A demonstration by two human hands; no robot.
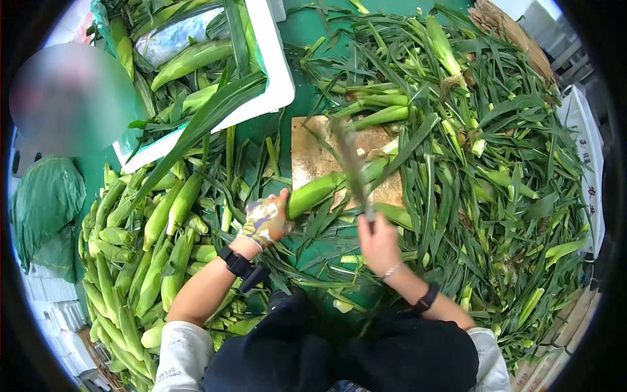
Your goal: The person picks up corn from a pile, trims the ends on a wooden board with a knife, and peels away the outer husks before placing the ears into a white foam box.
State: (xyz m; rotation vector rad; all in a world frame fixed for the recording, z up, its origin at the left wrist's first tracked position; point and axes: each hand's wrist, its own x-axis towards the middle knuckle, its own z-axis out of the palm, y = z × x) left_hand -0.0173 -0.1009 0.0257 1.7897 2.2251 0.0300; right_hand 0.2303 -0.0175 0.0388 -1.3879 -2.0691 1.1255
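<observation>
Chopping grip: the left hand should pin the corn ear firmly, fingertips tucked well clear of the blade, while the right hand swings the knife straight down, so that the cut meets the board squarely (a slanting blow could skid on the smooth husk).
Green sack: the crumpled mesh lies at the far left.
Corn pile: many husked-over ears lie heaped left of the gloved hand.
Foam box: its white rim surrounds more ears, long leaves and a clear wrapped bundle, up and left of the board.
Camouflage glove: the left hand wears it, fingers closed around the near end of the corn ear.
Corn ear: it runs up and right from the left hand's grip, its far part over the board; it lies up and left of the right hand, with the knife crossing above or against it (motion blur hides which, so I cannot tell whether they touch).
Knife handle: the right hand, bare, is wrapped around it; the blurred blade points away from the body.
Leaf heap: cut leaves and stalks crowd the board's right side.
White bag: 1 printed bag stands beyond them.
</observation>
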